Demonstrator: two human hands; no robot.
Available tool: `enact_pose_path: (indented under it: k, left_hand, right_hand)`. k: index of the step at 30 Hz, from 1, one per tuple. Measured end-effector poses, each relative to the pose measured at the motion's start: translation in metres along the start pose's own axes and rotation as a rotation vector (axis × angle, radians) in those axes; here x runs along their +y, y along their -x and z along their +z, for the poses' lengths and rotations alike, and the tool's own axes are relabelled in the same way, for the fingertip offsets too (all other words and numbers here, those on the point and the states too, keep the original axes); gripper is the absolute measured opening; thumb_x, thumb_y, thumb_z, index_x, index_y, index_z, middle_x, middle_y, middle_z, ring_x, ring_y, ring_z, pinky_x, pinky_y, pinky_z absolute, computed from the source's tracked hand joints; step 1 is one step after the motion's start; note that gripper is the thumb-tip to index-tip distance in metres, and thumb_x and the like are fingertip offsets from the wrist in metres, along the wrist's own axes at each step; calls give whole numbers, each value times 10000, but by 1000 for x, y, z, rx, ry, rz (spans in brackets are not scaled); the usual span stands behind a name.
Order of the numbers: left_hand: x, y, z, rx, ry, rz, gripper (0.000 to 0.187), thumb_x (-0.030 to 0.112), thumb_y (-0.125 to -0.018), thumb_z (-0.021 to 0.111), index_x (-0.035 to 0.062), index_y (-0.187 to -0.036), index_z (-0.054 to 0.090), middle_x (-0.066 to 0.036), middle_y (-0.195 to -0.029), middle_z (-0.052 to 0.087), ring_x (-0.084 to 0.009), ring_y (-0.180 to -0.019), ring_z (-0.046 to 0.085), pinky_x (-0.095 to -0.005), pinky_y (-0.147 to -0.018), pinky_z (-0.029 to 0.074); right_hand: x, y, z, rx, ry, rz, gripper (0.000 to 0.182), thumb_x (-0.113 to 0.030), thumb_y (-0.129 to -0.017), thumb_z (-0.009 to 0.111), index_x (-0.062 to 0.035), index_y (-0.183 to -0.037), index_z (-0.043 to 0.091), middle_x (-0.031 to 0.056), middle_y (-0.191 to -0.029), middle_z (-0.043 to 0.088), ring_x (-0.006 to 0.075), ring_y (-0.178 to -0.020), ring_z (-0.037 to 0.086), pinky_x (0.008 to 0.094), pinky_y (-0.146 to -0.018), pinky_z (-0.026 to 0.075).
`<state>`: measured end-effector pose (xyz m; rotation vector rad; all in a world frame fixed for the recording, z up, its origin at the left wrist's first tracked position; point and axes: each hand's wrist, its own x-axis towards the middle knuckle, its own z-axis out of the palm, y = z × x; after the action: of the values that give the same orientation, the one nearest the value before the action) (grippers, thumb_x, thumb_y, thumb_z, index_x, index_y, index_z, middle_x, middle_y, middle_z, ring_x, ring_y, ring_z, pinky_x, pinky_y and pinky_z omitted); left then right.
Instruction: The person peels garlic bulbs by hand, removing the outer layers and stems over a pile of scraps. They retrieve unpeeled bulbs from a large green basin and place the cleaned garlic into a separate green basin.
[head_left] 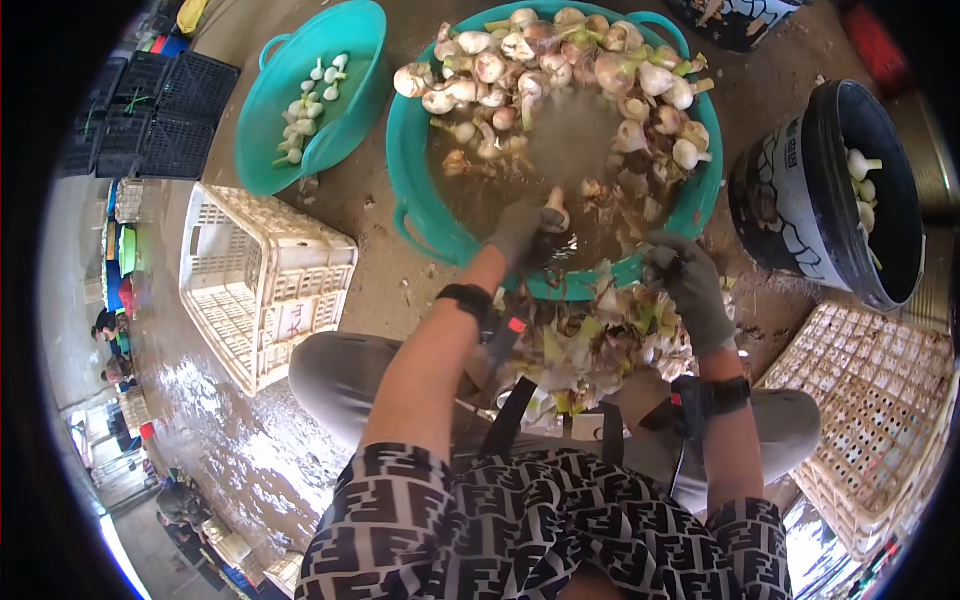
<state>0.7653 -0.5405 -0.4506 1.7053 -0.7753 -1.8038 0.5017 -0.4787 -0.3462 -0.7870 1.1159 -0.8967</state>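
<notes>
My left hand [522,226], in a grey glove, is closed round the stem end of a garlic bulb [559,212] over the near left part of a large green tub [412,168]. Gloved too, my right hand [692,290] is at the tub's near right rim; what its curled fingertips hold, if anything, is too small to name. Many garlic bulbs [490,68] are heaped along the tub's far side, around murky water. Peeled leaves and skins [590,345] lie in a pile between the tub and my lap.
A green basin [256,130] with several clean bulbs stands at the upper left, above a white crate [300,255]. At the right are a black bucket [800,200] holding bulbs and another crate [870,400]. Other people [108,325] sit far left.
</notes>
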Motion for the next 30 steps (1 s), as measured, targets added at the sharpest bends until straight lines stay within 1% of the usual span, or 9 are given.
enact_pose_path:
  k: [4, 12, 15, 18, 21, 24, 27, 29, 30]
  left_hand:
    - [16, 68, -3, -513, 401, -21, 295, 237, -800, 579, -18, -947, 588, -125, -795, 614, -199, -675, 592, -343, -596, 507]
    - [18, 141, 32, -792, 639, 4, 370, 281, -874, 508, -11, -1102, 511, -118, -898, 601, -186, -675, 590, -243, -476, 458]
    - [19, 153, 36, -661, 487, 43, 386, 285, -873, 532, 4, -1135, 494, -118, -916, 603, -184, -718, 605, -278, -555, 499]
    - [12, 169, 58, -219, 253, 246, 400, 364, -875, 530, 53, -1125, 501, -82, -934, 600, -139, -729, 586, -275, -593, 486]
    - [-12, 164, 79, 315, -445, 917, 414, 361, -869, 556, 66, -1147, 480, -67, -922, 597, -120, -730, 575, -276, -623, 482]
    - [-21, 155, 79, 339, -369, 926, 411, 336, -863, 573, 34, -1127, 484, -69, -887, 591, -112, -727, 567, -277, -614, 478]
    - [-1, 175, 68, -105, 98, 394, 395, 345, -867, 560, 33, -1102, 503, -76, -867, 587, -130, -716, 567, -294, -603, 472]
    - [-7, 160, 59, -294, 380, 283, 364, 361, -870, 548, 54, -1063, 514, -69, -784, 578, -123, -624, 548, -251, -521, 440]
    - [-10, 154, 56, -387, 521, 224, 350, 368, -872, 542, 65, -1044, 520, -66, -742, 574, -120, -578, 538, -229, -479, 424]
  right_hand:
    - [11, 4, 20, -123, 210, -147, 277, -210, -847, 577, -3, -1030, 583, -8, -840, 560, 60, -652, 483, 203, -576, 406]
    - [3, 27, 52, -152, -28, -49, 321, -367, -851, 586, -51, -897, 612, -59, -689, 525, 21, -561, 435, 189, -477, 335]
    - [3, 35, 55, -83, 19, -82, 277, -340, -846, 595, -65, -845, 625, -65, -648, 514, 25, -528, 422, 191, -451, 311]
    - [2, 33, 53, -50, -61, -38, 199, -254, -842, 598, -58, -816, 626, -58, -643, 519, 31, -528, 430, 191, -450, 320]
    - [55, -2, 22, -32, 512, -398, 157, -215, -840, 578, -59, -849, 592, -32, -647, 529, 47, -509, 463, 187, -432, 339]
    - [40, 15, 42, -8, 243, -298, 119, -167, -824, 583, -50, -801, 589, -25, -609, 517, 55, -480, 454, 196, -417, 325]
    - [15, 32, 57, 37, 26, -142, 77, -114, -799, 598, -39, -782, 590, -17, -593, 514, 65, -466, 450, 206, -413, 325]
    - [47, 10, 31, -11, 394, -359, 66, -94, -785, 611, -40, -813, 586, -7, -617, 525, 73, -482, 468, 211, -422, 348]
    - [37, 17, 36, -21, 269, -204, 78, -94, -784, 616, -43, -834, 583, -4, -625, 529, 77, -489, 474, 214, -427, 359]
